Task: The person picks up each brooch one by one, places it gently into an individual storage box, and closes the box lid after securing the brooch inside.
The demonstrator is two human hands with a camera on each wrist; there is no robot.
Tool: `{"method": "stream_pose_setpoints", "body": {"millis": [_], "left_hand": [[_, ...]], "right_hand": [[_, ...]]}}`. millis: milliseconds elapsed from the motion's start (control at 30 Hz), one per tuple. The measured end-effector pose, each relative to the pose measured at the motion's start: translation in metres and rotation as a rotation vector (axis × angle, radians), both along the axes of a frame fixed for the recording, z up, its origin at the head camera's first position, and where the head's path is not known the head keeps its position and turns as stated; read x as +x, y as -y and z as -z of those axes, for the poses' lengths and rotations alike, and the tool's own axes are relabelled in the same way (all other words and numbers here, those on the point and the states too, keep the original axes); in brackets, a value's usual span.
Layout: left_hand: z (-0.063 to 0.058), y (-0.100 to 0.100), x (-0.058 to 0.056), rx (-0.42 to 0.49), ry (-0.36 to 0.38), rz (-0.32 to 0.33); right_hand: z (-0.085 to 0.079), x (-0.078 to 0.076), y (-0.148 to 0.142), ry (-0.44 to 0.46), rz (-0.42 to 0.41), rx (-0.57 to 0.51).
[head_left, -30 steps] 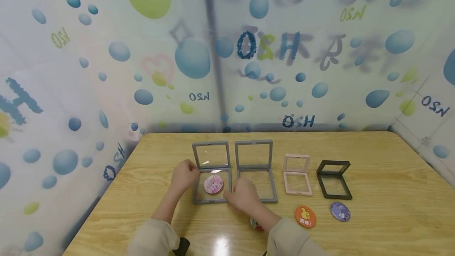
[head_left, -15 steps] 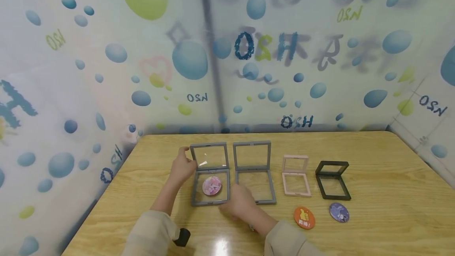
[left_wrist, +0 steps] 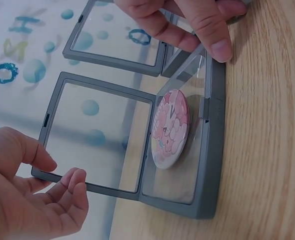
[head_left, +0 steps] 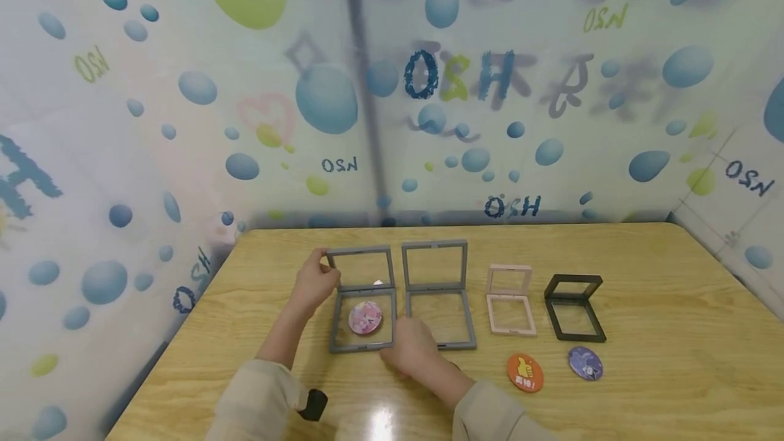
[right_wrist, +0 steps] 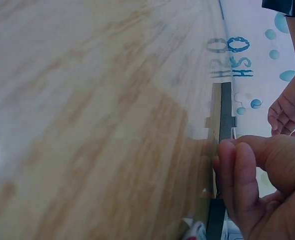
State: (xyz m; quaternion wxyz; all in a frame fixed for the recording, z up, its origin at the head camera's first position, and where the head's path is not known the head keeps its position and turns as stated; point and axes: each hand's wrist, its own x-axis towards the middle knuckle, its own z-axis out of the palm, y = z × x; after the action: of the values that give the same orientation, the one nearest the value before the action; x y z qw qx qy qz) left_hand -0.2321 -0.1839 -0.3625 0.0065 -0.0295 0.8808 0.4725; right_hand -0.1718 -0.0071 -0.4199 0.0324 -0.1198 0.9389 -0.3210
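Observation:
A grey display frame [head_left: 361, 347] lies unfolded on the table, its base flat and its clear-windowed lid [left_wrist: 107, 87] raised. On the base's clear film rests a round pink badge [head_left: 365, 318] with a cartoon print. My left hand [head_left: 315, 282] pinches the lid's left edge near its upper corner, between thumb and fingers. At the base's front right corner, my right hand [head_left: 413, 346] holds the rim; its thumb lies on the front edge in the left wrist view. A second grey frame [head_left: 435, 245] stands unfolded to the right, partly behind the right hand.
Farther right stand an unfolded pink frame [head_left: 511, 333] and a black frame [head_left: 576, 339]. Before them lie an orange badge [head_left: 525, 372] and a purple badge [head_left: 586, 363]. Another badge [right_wrist: 195, 232] is mostly hidden by the right forearm. A printed curtain [head_left: 520, 33] hangs behind the table.
My left hand has moved up from the base's left side to the lid's left edge. My right hand has shifted slightly left and stays at the front corner. The badge rests in place.

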Motion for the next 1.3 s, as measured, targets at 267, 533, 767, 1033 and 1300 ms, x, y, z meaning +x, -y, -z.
{"method": "stream_pose_setpoints", "body": {"millis": [267, 533, 767, 1033, 1300], "left_hand": [[-0.003, 0.000, 0.009, 0.038, 0.023, 0.000], [-0.004, 0.001, 0.021, 0.055, 0.013, 0.019], [-0.004, 0.003, 0.031, 0.039, 0.025, 0.025], [-0.005, 0.001, 0.038, 0.050, 0.098, 0.002], [0.003, 0.002, 0.043, -0.002, 0.110, -0.032]], "right_hand": [[0.000, 0.000, 0.000, 0.043, 0.029, -0.044], [-0.003, 0.002, 0.000, 0.098, 0.073, -0.095], [-0.003, 0.004, 0.000, 0.106, 0.076, -0.122], [-0.005, 0.004, -0.003, 0.109, 0.063, -0.148], [-0.002, 0.003, -0.004, 0.100, 0.061, -0.140]]}}
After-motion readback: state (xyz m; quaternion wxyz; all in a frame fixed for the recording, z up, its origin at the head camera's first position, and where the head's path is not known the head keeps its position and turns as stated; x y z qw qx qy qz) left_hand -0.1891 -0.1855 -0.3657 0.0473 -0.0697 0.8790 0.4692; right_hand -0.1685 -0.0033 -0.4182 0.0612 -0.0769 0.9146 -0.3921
